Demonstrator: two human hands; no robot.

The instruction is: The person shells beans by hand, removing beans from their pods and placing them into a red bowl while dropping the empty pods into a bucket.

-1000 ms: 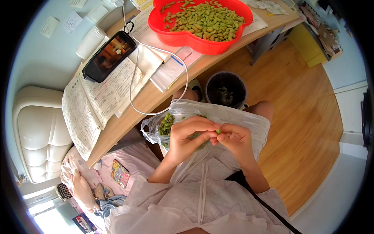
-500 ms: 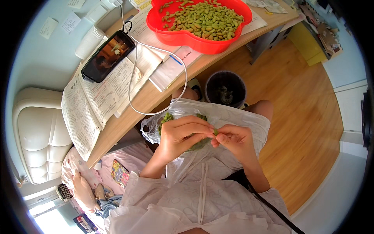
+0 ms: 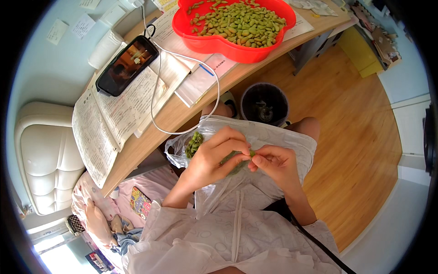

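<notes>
Over my lap, my left hand (image 3: pixel 217 156) and my right hand (image 3: pixel 276 164) meet fingertip to fingertip. Both pinch a small green bean pod (image 3: pixel 252 154), mostly covered by the fingers. A clear plastic bag (image 3: pixel 174 148) lies across my lap under the left hand. Green pods (image 3: pixel 195 142) show in the bag, just left of that hand; others are partly hidden beneath it. On the desk ahead stands a red scalloped tray (image 3: pixel 216 44) holding a spread of loose shelled green beans (image 3: pixel 246 23).
A dark waste bin (image 3: pixel 264 104) stands on the wooden floor past my knees. Across the desk (image 3: pixel 175 123) lie open notebooks (image 3: pixel 121 109), a propped phone (image 3: pixel 127 65) and a white cable (image 3: pixel 218 86) looping over the desk edge. A bed (image 3: pixel 159 182) is at left.
My left hand has shifted slightly, with its fingers more arched, uncovering more of the pods in the bag. The pod stays between both hands' fingertips.
</notes>
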